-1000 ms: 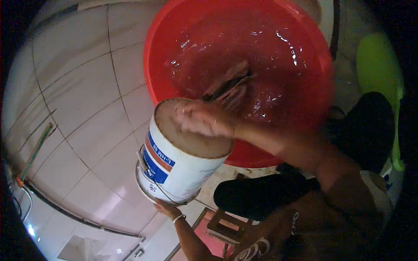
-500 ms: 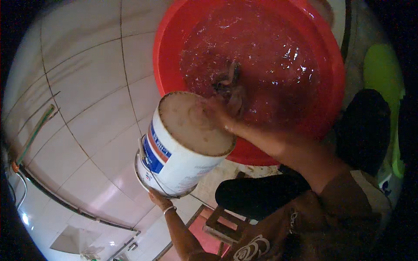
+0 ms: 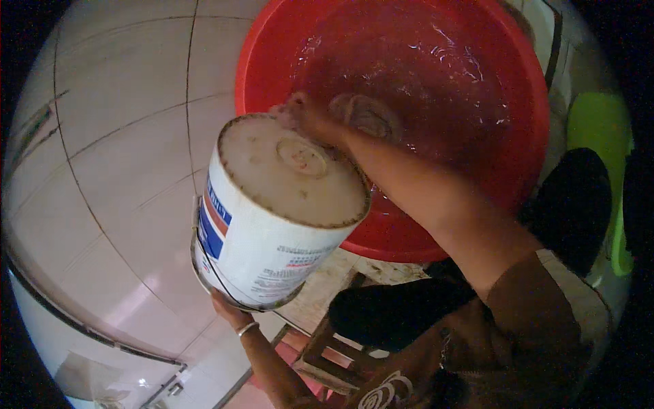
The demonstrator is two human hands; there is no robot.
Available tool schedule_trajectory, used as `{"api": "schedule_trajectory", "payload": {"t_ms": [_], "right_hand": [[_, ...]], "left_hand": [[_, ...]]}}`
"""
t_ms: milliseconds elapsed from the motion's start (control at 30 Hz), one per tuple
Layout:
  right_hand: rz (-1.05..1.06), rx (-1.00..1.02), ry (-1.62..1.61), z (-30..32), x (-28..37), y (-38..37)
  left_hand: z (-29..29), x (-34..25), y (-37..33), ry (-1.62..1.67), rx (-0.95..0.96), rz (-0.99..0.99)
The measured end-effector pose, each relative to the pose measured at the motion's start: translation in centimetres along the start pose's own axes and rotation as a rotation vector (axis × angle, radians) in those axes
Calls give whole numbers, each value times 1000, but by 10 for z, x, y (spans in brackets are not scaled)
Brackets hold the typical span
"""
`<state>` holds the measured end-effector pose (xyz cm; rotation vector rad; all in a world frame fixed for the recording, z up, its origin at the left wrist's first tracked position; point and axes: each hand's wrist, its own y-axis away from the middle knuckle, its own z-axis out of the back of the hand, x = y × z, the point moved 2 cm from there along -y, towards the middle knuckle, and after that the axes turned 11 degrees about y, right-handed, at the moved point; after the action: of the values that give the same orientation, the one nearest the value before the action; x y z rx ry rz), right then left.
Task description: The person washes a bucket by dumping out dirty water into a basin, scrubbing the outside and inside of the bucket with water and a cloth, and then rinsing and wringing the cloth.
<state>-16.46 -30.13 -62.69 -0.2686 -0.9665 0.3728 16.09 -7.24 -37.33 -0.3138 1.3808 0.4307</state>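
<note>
A white bucket with a blue and red label is tilted, its stained round base turned up toward me. My left hand, a white bracelet at its wrist, grips the bucket's rim at the lower end. Blurred by motion, my right hand is at the far edge of the base. Its fingers are closed on what looks like a wet greyish rag. Just beyond is a large red basin of water. A greyish coiled shape shows in the water beside my right hand; I cannot tell what it is.
A small wooden stool stands below the bucket, near my knee. Pale tiles cover the surface on the left, with a dark pipe or hose along it. Something bright green lies at the right by my leg.
My right hand has moved left and up, from over the base to its far edge. The bucket has shifted slightly left and up in view, with my left hand still on its rim.
</note>
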Motion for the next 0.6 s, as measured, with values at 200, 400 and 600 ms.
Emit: {"api": "schedule_trajectory", "payload": {"t_ms": [200,400,600], "right_hand": [[-945,-220,-396,-29,12,110],[-1073,-32,-855,60,139,132],[-315,-377,-712,118,169,110]], "left_hand": [[7,-12,-3,-206,-104,-18],[51,-7,17,-166,-231,-71],[19,1,6,-101,-138,-44]]}}
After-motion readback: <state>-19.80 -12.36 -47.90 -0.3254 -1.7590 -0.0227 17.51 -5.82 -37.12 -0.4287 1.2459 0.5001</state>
